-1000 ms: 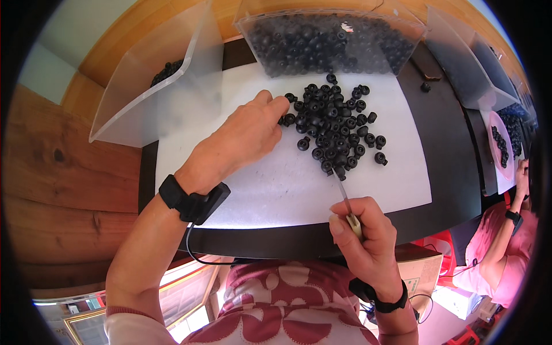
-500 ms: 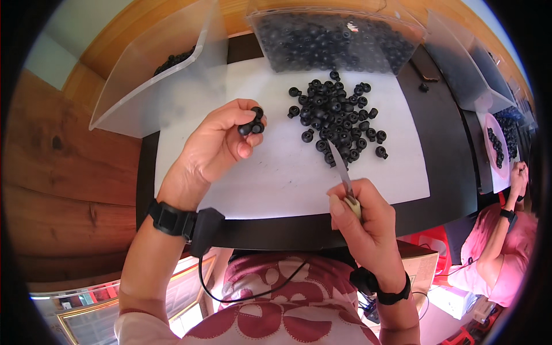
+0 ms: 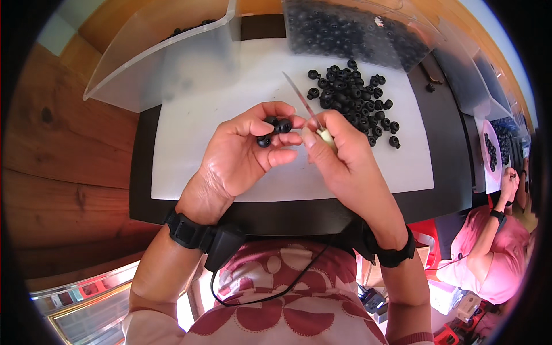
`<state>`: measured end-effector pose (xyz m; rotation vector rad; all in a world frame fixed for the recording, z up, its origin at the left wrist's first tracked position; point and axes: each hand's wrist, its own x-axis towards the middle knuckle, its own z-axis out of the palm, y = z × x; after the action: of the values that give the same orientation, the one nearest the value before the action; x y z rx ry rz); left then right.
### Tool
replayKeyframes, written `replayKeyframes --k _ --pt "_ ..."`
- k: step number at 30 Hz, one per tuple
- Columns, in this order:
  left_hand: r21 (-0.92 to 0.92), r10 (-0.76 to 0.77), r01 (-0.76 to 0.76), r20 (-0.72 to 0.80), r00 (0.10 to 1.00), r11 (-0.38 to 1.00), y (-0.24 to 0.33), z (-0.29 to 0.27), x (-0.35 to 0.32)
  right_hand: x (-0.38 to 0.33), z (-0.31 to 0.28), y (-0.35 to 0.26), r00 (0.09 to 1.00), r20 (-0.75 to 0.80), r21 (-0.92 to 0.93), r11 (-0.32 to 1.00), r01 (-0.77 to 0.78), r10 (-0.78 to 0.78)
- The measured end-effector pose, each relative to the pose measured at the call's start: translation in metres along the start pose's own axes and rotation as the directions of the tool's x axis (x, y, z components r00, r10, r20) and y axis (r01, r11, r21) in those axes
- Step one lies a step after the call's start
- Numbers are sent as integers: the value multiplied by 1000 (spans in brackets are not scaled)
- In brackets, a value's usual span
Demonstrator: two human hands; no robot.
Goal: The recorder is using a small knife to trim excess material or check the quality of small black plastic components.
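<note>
Several small black knobbed parts (image 3: 284, 125), rubbery in look, sit in the fingers of my left hand (image 3: 227, 149). My right hand (image 3: 351, 152) is closed around the pale handle of a small knife (image 3: 301, 99), its blade pointing up and to the left. The two hands are close together over a white mat (image 3: 184, 149), with the knife just right of the held parts. Whether the right fingertips touch those parts, I cannot tell. A loose pile of the same black parts (image 3: 348, 95) lies on the mat beyond my right hand.
A clear bin (image 3: 144, 69) with some black parts stands at the far left, and a fuller one (image 3: 356, 34) behind the pile. More bins (image 3: 474, 75) line the right. A co-worker's hand (image 3: 509, 184) is near a pink tray (image 3: 489, 178) at the right.
My right hand has brought the knife left and up, away from the pile. My left hand has moved right with the black parts, and the two hands now meet. The view has shifted slightly.
</note>
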<state>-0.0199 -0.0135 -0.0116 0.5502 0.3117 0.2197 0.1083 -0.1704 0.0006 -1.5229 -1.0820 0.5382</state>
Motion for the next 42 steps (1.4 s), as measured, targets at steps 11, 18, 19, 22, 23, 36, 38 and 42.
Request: replayKeyframes --k 11,18,19,22,23,36,38,42 --pt "-43 19 -17 62 998 999 -7 -2 -9 6 4 -16 993 68 -92 992 -91 98" --pt "-104 28 -22 64 998 994 -20 14 -12 1 8 -16 1000 21 -214 977 -7 12" --pt "-123 31 -24 56 998 992 -22 16 -12 1 7 -17 1000 18 -242 970 4 1" --pt "-85 27 -24 30 999 996 -26 19 -13 -1 3 -17 999 19 -310 950 40 -36" --pt "-89 21 -18 29 999 996 -27 18 -13 -3 3 -17 998 25 -322 945 56 -51" --pt "43 31 -28 -71 997 999 -35 15 -19 -4 -11 -26 999 -41 -274 961 -32 22" --pt "99 30 -25 -50 998 995 -34 19 -22 -2 -12 -28 997 -37 -296 952 -81 73" --pt "133 36 -31 -35 999 991 -33 27 -26 -4 -3 -41 982 -31 -112 976 -186 184"
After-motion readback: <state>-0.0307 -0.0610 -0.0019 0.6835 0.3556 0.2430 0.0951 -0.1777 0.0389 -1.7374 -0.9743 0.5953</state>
